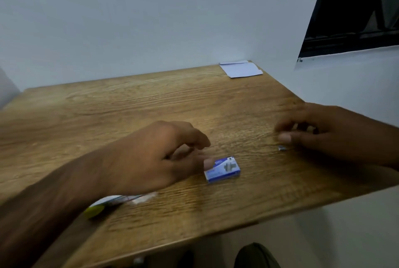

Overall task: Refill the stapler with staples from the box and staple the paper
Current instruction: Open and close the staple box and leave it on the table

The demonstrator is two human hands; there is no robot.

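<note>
Lying flat near the middle of the wooden table [129, 103], the blue-and-white staple box [222, 169] has its left end against the thumb of the left hand [155, 155]. That hand's other fingers curl loosely above the tabletop and close on nothing. Well to the right, a small metal piece [281, 148] sits just under the thumb tip of the blurred right hand [323, 131]; I cannot tell if it is pinched. A blurred yellow-green and white stapler [103, 206] lies partly under the left forearm. White paper [240, 69] rests at the table's far corner.
</note>
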